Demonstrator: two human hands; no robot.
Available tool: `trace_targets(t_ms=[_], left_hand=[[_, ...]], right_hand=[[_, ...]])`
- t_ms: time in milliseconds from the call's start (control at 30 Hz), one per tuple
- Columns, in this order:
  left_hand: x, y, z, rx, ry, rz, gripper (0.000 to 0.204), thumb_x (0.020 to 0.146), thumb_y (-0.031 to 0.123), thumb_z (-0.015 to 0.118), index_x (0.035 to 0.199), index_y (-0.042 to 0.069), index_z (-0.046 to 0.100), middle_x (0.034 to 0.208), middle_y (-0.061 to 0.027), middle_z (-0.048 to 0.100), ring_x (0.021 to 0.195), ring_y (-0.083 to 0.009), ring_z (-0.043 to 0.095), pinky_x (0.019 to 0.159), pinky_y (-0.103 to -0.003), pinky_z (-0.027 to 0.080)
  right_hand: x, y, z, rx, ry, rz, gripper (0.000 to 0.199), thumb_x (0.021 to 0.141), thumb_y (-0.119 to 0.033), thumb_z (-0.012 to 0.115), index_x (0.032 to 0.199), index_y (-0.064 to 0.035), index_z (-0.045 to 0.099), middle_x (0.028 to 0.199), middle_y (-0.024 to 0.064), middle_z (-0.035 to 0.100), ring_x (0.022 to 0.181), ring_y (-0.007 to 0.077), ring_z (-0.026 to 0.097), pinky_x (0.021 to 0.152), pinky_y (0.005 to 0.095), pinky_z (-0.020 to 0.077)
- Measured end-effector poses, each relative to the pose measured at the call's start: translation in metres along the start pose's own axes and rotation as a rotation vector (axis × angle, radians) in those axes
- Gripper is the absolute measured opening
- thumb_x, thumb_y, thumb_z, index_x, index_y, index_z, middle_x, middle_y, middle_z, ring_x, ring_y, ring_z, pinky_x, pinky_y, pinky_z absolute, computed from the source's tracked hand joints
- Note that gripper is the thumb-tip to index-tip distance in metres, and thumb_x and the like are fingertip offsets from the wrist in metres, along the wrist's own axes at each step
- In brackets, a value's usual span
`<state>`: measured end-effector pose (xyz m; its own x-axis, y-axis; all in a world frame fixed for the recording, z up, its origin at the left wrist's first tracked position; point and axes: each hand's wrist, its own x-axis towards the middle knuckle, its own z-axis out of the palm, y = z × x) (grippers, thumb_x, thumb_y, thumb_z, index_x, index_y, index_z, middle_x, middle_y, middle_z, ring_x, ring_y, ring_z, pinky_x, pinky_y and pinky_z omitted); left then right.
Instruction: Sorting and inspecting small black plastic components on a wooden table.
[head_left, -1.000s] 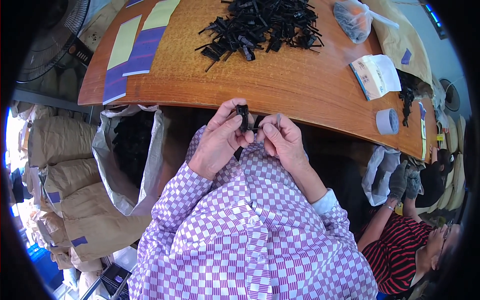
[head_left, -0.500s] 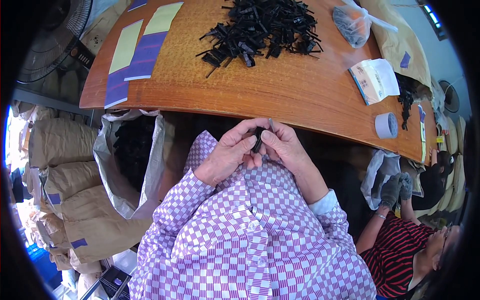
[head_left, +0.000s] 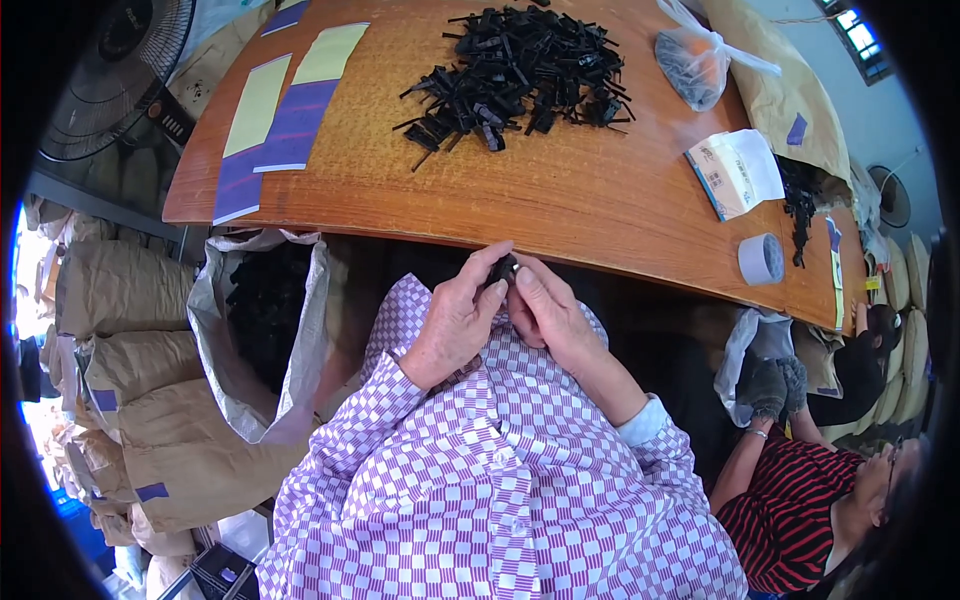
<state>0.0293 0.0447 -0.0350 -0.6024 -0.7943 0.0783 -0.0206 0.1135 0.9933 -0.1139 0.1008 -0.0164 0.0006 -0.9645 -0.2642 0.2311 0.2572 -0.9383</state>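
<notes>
Just in front of the table's near edge, my two hands meet over my lap. Fingers and thumb of my left hand [head_left: 450, 325] pinch a small black plastic piece [head_left: 507, 268], mostly covered by the fingers. My right hand [head_left: 558, 318] is closed against its other side, thumb and forefinger pressed together. A tiny bright metal tip shows at the right thumb, likely part of a slim grey tool; the rest is hidden in the hand. On the table ahead lies a heap of similar black plastic pieces [head_left: 525, 75] with thin stems.
Left of my lap stands a white woven sack [head_left: 205, 320] holding black pieces. The wooden table [head_left: 420, 200] carries purple-and-yellow paper strips [head_left: 300, 110], a tied plastic bag [head_left: 690, 75], an opened carton [head_left: 725, 180] and a tape roll [head_left: 760, 260]. A gloved co-worker [head_left: 800, 500] sits at right.
My hands have drawn closer together around the black piece. The grey metal tool that stuck up above my right thumb now shows only a bright tip. The view has shifted slightly.
</notes>
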Motion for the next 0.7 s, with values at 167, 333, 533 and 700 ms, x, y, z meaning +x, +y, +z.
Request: trace_targets(t_ms=[167,333,533,700], left_hand=[[0.004,-0.004,0.002,0.007,0.05,0.052,0.044,0.089,-0.007,0.047,0.132,0.003,0.042,0.113,-0.0081,0.056,0.1,-0.012,0.055,0.084,-0.023,0.044],[0.006,-0.004,0.004,0.049,0.105,0.074,0.043,0.088,-0.007,0.049,0.13,0.003,0.046,0.113,-0.0112,0.058,0.102,-0.0151,0.058,0.084,-0.025,0.046],[0.007,-0.012,0.005,0.256,0.195,0.181,0.043,0.085,-0.006,0.053,0.127,0.003,0.048,0.111,-0.0187,0.061,0.1,-0.0261,0.061,0.083,-0.031,0.05],[0.001,-0.014,0.0,0.226,0.186,0.098,0.041,0.086,-0.004,0.053,0.126,0.004,0.047,0.106,-0.0182,0.063,0.096,-0.0283,0.064,0.081,-0.033,0.052]], right_hand=[[0.009,0.003,0.003,-0.05,0.014,-0.012,0.032,0.1,-0.03,0.038,0.118,-0.0056,0.048,0.06,-0.0042,0.041,0.044,0.0035,0.032,0.038,0.0188,0.0219],[0.015,0.011,0.003,0.032,0.044,0.033,0.026,0.1,-0.025,0.04,0.119,-0.0082,0.046,0.058,-0.0049,0.041,0.042,0.0033,0.031,0.037,0.0187,0.0217],[0.019,0.007,0.006,0.024,0.048,0.109,0.026,0.1,-0.025,0.041,0.12,-0.0086,0.046,0.058,-0.0048,0.041,0.042,0.0036,0.032,0.038,0.019,0.0238],[0.042,-0.009,-0.026,-0.548,-0.249,-0.045,0.025,0.096,-0.021,0.048,0.113,-0.0035,0.053,0.072,-0.0012,0.048,0.063,0.0069,0.045,0.057,0.0218,0.0401]])
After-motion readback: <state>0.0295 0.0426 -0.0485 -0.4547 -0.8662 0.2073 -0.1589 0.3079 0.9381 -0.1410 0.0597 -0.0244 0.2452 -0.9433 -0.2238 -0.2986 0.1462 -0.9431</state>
